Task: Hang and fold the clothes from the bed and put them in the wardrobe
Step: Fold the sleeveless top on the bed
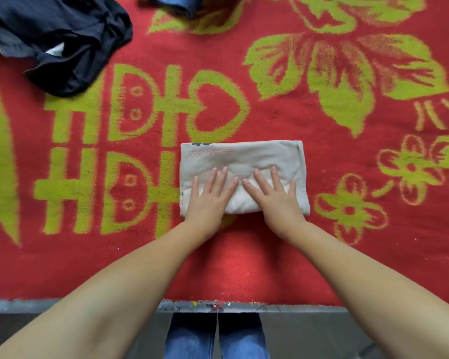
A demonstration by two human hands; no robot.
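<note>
Both hands (240,198) flat on folded shirt (244,156)

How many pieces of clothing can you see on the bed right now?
3: a folded beige garment under both hands, a crumpled black garment at the far left, and a blue garment cut off at the top edge. More may lie out of frame.

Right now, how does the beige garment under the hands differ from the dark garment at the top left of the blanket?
The beige cloth garment is folded into a neat flat rectangle; the dark navy garment lies crumpled in a loose heap. The beige one has the left hand and the right hand pressing flat on it; the dark one is untouched. Both lie on the red and green blanket.
</note>
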